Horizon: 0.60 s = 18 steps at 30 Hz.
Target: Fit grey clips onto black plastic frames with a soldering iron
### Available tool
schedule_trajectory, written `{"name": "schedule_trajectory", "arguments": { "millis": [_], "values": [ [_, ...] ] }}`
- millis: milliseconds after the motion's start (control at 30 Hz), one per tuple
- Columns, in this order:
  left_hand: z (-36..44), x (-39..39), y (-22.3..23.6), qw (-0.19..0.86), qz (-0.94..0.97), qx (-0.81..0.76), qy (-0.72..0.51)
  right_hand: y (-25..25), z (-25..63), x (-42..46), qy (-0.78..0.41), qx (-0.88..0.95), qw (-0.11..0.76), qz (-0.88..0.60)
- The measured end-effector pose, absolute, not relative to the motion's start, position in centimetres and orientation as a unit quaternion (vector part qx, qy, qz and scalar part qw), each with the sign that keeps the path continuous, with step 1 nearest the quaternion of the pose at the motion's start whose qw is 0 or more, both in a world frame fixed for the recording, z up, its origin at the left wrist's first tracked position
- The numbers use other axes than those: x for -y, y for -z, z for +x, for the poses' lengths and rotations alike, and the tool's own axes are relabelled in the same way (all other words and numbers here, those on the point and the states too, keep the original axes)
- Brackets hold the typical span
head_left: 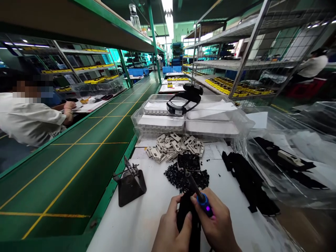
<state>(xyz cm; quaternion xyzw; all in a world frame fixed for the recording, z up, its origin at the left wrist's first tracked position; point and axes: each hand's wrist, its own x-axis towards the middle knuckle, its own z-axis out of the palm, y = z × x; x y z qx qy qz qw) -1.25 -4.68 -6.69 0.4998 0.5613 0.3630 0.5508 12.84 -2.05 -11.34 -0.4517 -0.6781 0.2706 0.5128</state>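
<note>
My left hand [172, 227] is closed round a long black plastic part [187, 213] at the bottom of the view, thumb on its face. My right hand [217, 225] grips a soldering iron [199, 194] with a blue handle, its tip pointing up and away over the part's far end. Just beyond lies a heap of small black pieces [183, 176] and a small black tray [188, 161]. Behind that is a pile of beige plastic parts [174, 146].
A black iron stand [130, 185] sits left on the white bench [147, 217]. Clear trays [183, 120] are stacked behind, a black headband magnifier [185, 99] on top. Black strips [246, 180] lie right, beside a clear bag [288, 157]. The green conveyor [78, 161] runs left, a seated person [28, 115] beyond it.
</note>
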Motion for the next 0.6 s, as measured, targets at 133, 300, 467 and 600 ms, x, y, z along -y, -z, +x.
{"name": "schedule_trajectory", "arguments": {
  "millis": [133,300,467,600],
  "values": [
    [-0.9,4.2,6.1,0.523,0.508,-0.588,-0.35,11.3,13.1,2.1,-0.268,0.668,0.522,-0.459],
    [-0.4,4.1,5.9,0.484,0.526,-0.605,-0.351,11.1,13.1,2.7,-0.262,0.644,0.548,-0.464],
    [-0.3,3.9,5.2,0.447,0.558,-0.633,-0.296,11.3,13.4,3.1,-0.233,0.666,0.556,-0.439],
    [-0.6,3.8,5.3,0.463,0.573,-0.61,-0.29,11.3,13.7,3.1,-0.208,0.71,0.535,-0.408]
  ]
}}
